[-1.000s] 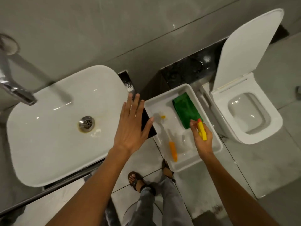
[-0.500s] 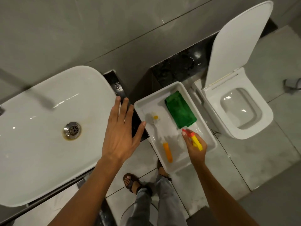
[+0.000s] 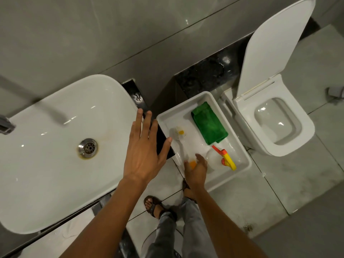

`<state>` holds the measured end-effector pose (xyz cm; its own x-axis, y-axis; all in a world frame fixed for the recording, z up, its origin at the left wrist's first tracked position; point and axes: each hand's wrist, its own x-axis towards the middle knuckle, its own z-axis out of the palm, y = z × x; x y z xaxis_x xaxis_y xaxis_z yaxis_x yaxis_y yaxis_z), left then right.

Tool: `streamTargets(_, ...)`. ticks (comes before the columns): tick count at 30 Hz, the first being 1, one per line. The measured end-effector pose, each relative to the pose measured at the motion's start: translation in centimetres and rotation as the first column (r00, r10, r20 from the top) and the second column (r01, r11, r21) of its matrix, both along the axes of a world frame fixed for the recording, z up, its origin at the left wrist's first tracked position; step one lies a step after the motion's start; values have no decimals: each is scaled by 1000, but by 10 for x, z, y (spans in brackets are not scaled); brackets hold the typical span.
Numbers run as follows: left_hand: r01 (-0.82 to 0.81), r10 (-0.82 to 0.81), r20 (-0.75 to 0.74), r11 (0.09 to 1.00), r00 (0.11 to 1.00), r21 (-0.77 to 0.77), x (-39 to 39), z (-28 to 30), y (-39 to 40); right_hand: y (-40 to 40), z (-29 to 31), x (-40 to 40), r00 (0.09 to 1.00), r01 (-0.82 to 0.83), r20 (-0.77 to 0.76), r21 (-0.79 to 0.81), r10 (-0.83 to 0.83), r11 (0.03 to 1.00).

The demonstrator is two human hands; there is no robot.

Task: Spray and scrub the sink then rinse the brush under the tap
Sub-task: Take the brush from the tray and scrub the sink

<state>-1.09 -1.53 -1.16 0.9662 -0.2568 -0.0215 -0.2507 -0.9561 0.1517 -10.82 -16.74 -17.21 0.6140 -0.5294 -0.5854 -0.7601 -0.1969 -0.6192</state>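
Observation:
The white oval sink (image 3: 55, 174) with its metal drain (image 3: 87, 148) fills the left; the tap (image 3: 4, 124) pokes in at the left edge. My left hand (image 3: 143, 153) hovers flat over the sink's right rim, fingers spread, holding nothing. In the white tray (image 3: 240, 175) on the floor lies the brush (image 3: 177, 134), white head away from me. My right hand (image 3: 196, 172) is curled around its orange handle. The spray bottle (image 3: 226, 159), with a yellow and red trigger, lies in the tray just right of that hand, untouched.
A folded green cloth (image 3: 209, 125) lies in the tray's far right part. A black flat object (image 3: 163, 144) sits between sink and tray, partly under my left hand. The open toilet (image 3: 297, 144) stands right of the tray. My sandalled feet (image 3: 152, 203) are below.
My right hand let go of the spray bottle, which now lies in the tray, and shifted left onto the brush handle. The left hand stayed over the sink rim.

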Motion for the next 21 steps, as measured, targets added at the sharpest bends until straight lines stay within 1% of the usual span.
streamTargets(2, 4, -4, 1, 1000, 1000, -8, 0, -2, 0, -8, -6, 12, 976, -135, -175, -7, 132, 991)
streamTargets(3, 15, -15, 3, 1000, 1000, -10, 1, -3, 0, -12, -9, 14, 958, -188, -222, -5, 182, 982)
streamTargets(5, 37, -37, 11, 999, 999, 1, 3, -6, -1, -15, -11, 11, 943, -246, -231, -6, 238, 969)
streamTargets(8, 41, -41, 13, 999, 999, -9, 4, -9, -1, -15, -6, 6, 961, -226, -165, -13, 221, 974)
streamTargets(11, 29, -30, -1, 990, 1000, -136, 4, -6, 1, -13, 14, 2, 973, -206, -98, 27, 208, 978)
streamTargets(14, 59, -77, -57, 964, 995, -259, 2, 6, 5, -14, 52, 3, 997, -78, 10, 177, 77, 981)
streamTargets(16, 59, -91, -85, 944, 992, -323, -6, 18, 13, -15, 84, 3, 994, -77, 90, 186, 61, 980)
streamTargets(18, -3, -28, -81, 933, 996, -359, -16, 27, 30, -15, 119, 4, 983, -95, 176, 216, 57, 972)
streamTargets(21, -147, 133, -63, 912, 989, -383, -31, 40, 83, -1, 183, 6, 951, -169, 295, 260, 89, 951)
